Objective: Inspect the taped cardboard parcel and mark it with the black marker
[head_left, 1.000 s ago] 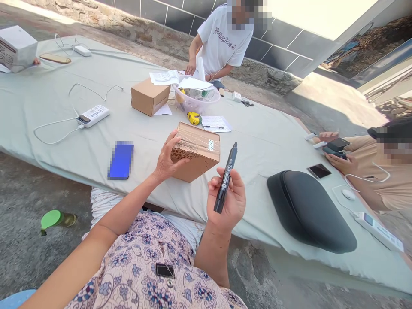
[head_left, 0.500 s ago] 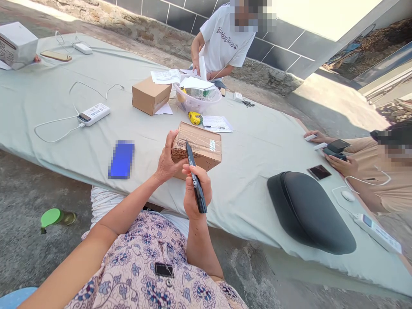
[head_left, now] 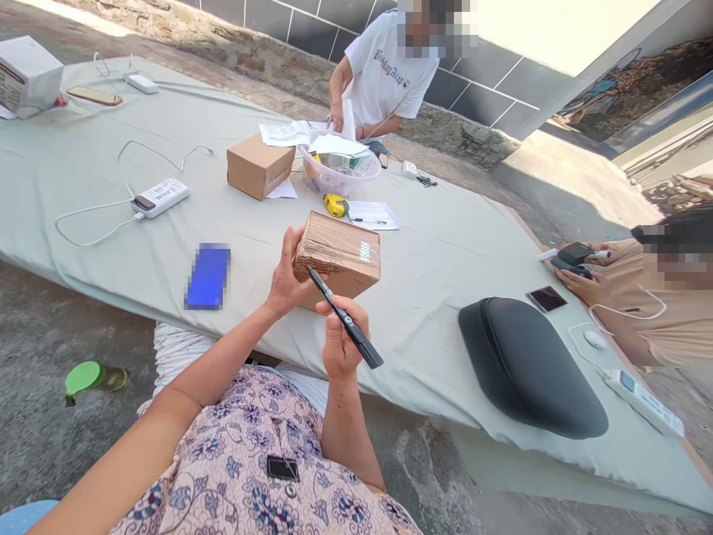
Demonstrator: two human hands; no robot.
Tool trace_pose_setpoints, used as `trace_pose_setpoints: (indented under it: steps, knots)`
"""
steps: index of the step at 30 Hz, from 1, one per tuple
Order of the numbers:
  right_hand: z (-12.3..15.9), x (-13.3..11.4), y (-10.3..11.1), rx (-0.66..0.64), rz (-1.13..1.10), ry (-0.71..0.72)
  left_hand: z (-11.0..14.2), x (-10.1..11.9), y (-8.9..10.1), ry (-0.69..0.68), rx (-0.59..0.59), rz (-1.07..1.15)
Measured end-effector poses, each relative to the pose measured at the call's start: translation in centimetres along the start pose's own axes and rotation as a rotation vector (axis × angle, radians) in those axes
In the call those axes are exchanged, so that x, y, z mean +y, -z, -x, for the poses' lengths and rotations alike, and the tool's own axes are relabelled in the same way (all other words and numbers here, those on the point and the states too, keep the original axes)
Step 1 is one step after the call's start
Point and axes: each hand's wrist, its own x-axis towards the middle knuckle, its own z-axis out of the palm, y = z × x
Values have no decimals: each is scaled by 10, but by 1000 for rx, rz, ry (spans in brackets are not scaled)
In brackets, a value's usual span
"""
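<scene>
A brown cardboard box point(head_left: 350, 279) stands in front of me near the table's edge, dark lines drawn over the left part of its top. My left hand point(head_left: 287, 279) grips the box at its left side. In my right hand point(head_left: 344, 338) is a black marker pen point(head_left: 348, 321), held in a writing grip. Its tip points up and left, at the box's near left top edge; whether it touches the cardboard I cannot tell. A patterned white label point(head_left: 365, 251) is on the right of the box top.
Around the box are a yellow tape measure point(head_left: 335, 205), a pink basket point(head_left: 339, 178) with papers, a second carton point(head_left: 259, 169), a blurred blue rectangle point(head_left: 208, 276), a power strip point(head_left: 163, 198) and a black cushion-like object point(head_left: 532, 368). Two people sit at the far and right sides.
The marker's tip has moved left and toward me, from the box top to its near left edge, and the pen lies more slanted. The person on the right has shifted their hands.
</scene>
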Motion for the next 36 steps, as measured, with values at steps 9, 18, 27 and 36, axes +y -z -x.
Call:
trace_pose_setpoints:
  steps: [9,18,27,36]
  knots:
    - [-6,-3,-11,-145,104,53,1,2,2,46,-19,-38]
    - [1,4,5,97,150,10,3,-1,0,71,6,8]
    - [-15,7,7,406,253,138,3,0,0,68,11,1]
    - [-16,-9,-7,222,226,187,4,0,1,50,19,-34]
